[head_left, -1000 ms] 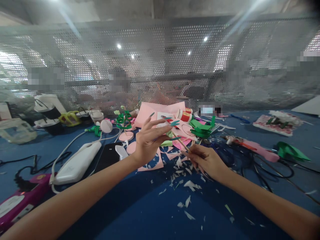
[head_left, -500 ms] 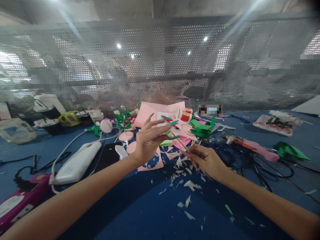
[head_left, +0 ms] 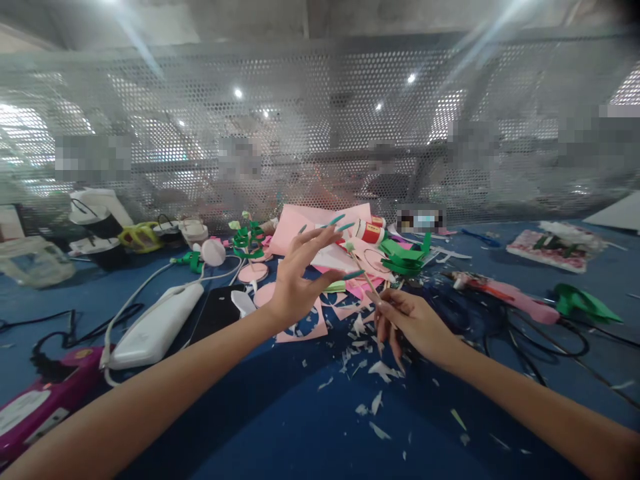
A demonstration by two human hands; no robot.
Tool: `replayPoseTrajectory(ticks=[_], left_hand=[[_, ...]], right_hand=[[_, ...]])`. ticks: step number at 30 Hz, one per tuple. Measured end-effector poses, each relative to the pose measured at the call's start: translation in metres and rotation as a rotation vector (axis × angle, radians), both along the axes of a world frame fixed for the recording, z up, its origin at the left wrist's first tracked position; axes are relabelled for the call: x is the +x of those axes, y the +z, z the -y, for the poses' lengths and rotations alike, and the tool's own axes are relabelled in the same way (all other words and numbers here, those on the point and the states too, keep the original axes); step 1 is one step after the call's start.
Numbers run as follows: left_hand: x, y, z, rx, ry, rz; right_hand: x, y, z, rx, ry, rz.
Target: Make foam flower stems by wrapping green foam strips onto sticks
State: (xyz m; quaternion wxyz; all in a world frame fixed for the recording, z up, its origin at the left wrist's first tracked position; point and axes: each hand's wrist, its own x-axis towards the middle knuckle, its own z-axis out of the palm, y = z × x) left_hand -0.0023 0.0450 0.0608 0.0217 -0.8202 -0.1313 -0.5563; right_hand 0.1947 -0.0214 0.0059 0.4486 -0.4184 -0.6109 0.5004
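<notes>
Between the thumb and fingers of my right hand is a thin wooden stick, tilted up to the left. A small pale green tip sits at its upper end. My left hand, with long teal nails, is open beside the stick, its thumb and fingers spread around the tip without visibly closing on it. Below and behind both hands lie pink paper sheets and cut pink pieces. A folded green paper shape rests just beyond my right hand.
White paper scraps litter the blue table. On the left are a white power bank, a black phone and a magenta power strip. To the right lies a pink glue gun with dark cables. A perforated metal screen stands behind.
My left hand's fingers have spread apart and lifted away from the stick's tip. My right hand still grips the stick, its lower fingers now more extended downward.
</notes>
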Motion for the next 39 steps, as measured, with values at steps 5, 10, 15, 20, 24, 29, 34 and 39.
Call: replayPoseTrajectory(ticks=[5,10,15,20,24,29,34,39], left_hand=[[0.001,0.000,0.002,-0.036,0.030,-0.022],[0.000,-0.001,0.002,-0.071,0.026,-0.002],[0.001,-0.006,0.003,-0.133,-0.002,0.059],[0.011,-0.021,0.003,-0.470,-0.074,0.240],[0.021,-0.027,0.006,-1.022,-0.319,0.229],[0.027,-0.027,0.014,-1.267,-0.489,0.222],[0.027,-0.027,0.020,-1.283,-0.454,0.192],[0.028,-0.028,0.021,-1.290,-0.434,0.249]], right_hand=[[-0.003,0.000,0.006,-0.004,0.061,0.017],[-0.009,0.005,0.013,-0.019,0.117,0.026],[-0.010,0.004,0.014,-0.015,0.091,0.009],[-0.006,0.001,0.010,-0.020,-0.006,-0.047],[-0.007,0.001,0.011,-0.025,0.009,-0.055],[-0.008,0.003,0.012,-0.038,0.002,-0.052],[-0.009,0.001,0.012,-0.059,0.051,-0.056],[-0.011,0.002,0.016,-0.051,0.100,-0.041]])
